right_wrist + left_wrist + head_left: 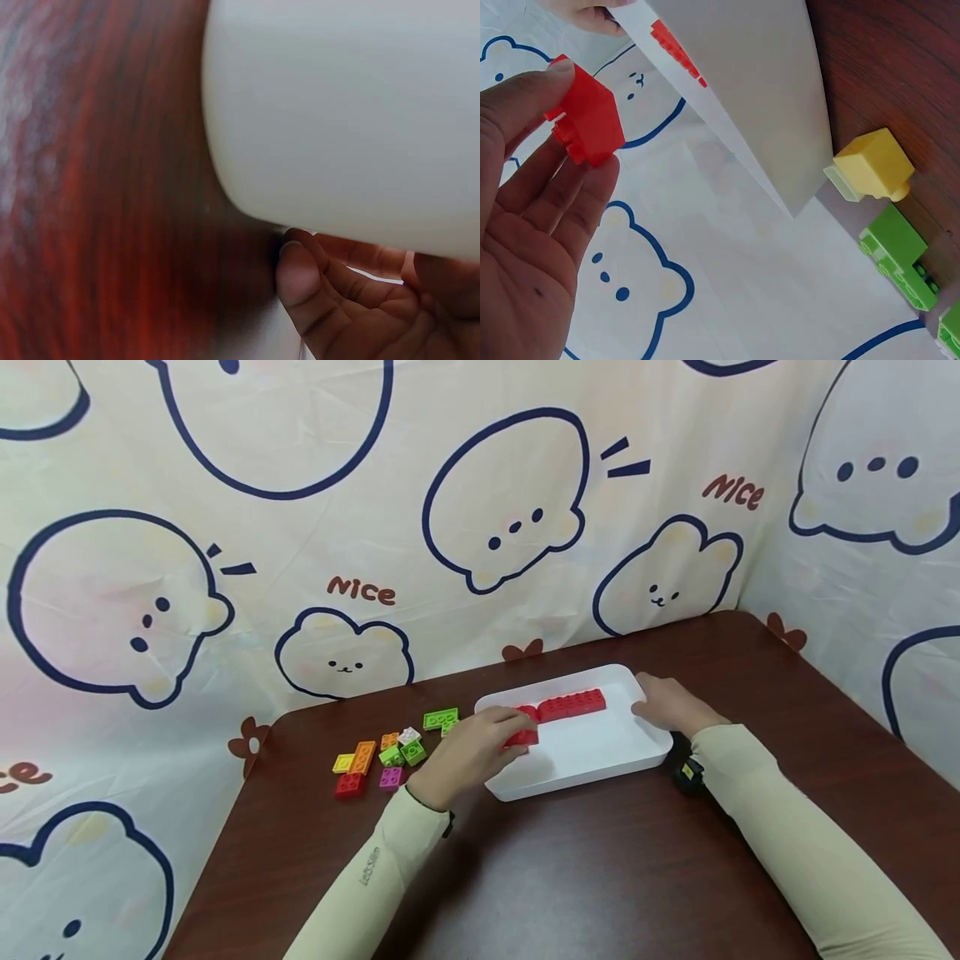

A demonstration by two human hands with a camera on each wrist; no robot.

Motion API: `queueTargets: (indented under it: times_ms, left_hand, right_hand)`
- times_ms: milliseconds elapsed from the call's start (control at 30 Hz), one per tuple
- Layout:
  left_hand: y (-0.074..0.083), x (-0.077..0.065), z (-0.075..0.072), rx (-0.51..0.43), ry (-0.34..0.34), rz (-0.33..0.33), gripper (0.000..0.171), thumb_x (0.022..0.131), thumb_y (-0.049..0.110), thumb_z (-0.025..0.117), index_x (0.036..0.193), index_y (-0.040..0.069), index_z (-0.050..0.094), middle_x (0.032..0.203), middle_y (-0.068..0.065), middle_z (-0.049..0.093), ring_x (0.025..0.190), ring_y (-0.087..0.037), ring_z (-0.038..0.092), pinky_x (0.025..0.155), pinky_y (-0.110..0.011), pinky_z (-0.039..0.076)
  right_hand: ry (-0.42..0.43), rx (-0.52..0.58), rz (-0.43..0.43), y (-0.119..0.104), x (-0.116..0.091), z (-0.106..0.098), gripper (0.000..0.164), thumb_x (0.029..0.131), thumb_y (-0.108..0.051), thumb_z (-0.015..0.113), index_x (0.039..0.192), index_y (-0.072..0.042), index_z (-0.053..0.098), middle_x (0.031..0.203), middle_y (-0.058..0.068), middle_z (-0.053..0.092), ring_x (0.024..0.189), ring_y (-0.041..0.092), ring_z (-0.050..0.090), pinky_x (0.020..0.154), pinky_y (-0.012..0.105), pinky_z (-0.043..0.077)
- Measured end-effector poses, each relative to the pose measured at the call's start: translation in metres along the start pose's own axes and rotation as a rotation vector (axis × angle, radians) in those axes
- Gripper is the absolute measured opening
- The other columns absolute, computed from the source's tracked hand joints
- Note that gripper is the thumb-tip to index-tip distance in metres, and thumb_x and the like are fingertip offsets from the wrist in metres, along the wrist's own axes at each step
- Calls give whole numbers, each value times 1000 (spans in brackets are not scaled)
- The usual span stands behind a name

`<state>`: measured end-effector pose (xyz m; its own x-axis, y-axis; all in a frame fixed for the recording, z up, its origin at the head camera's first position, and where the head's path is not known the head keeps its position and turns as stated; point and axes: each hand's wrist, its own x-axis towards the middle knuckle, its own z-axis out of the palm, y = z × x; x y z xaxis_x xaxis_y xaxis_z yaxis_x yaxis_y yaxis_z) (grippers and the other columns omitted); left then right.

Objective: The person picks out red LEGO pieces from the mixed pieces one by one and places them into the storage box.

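Observation:
My left hand [474, 750] is over the left end of a white tray [577, 762]. Thumb and fingertips pinch a red toy building brick [592, 124], its studs turned toward the palm in the left wrist view. Inside the tray, along its far side, lies a row of red bricks [573, 704]. At the tray's right end, my right hand [671, 703] grips the rim. In the right wrist view its curled fingers and thumb [298, 274] meet the edge of the tray's outer wall.
Left of the tray, loose bricks lie on the dark wooden table [480, 877]: green ones [440, 719], a white one [408, 737], an orange one [363, 757], a red one [349, 786] and a magenta one [391, 778]. A printed curtain [465, 635] hangs behind the table.

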<state>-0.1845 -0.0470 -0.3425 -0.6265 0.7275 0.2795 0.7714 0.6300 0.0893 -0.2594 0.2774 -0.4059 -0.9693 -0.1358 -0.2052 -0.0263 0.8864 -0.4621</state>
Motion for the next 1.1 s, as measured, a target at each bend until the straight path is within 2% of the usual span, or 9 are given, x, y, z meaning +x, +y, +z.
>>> queueTargets:
  times_ms: [533, 733, 1100]
  left_hand:
    - [5, 29, 13, 20, 4, -12, 40, 75, 24, 76, 113, 20, 63, 111, 0, 61, 100, -12, 53, 86, -26, 46]
    - [8, 35, 18, 11, -53, -71, 43, 74, 29, 77, 115, 21, 63, 110, 1, 62, 98, -12, 54, 84, -26, 47]
    - [8, 45, 24, -15, -153, -112, 39, 78, 25, 74, 115, 19, 65, 110, 2, 64, 96, -10, 56, 87, -23, 45]
  right_hand:
    - [8, 1, 0, -2, -1, 0, 66, 92, -20, 54, 142, 6, 18, 140, 31, 29, 123, 45, 35, 97, 59, 32]
    - [12, -5, -8, -1, -1, 0, 65, 92, -20, 54, 141, 6, 20, 139, 32, 31, 122, 45, 36, 97, 59, 33]
    - [10, -8, -17, -2, -4, -1, 64, 92, -20, 54, 141, 6, 21, 139, 32, 32, 121, 45, 37, 96, 59, 33]
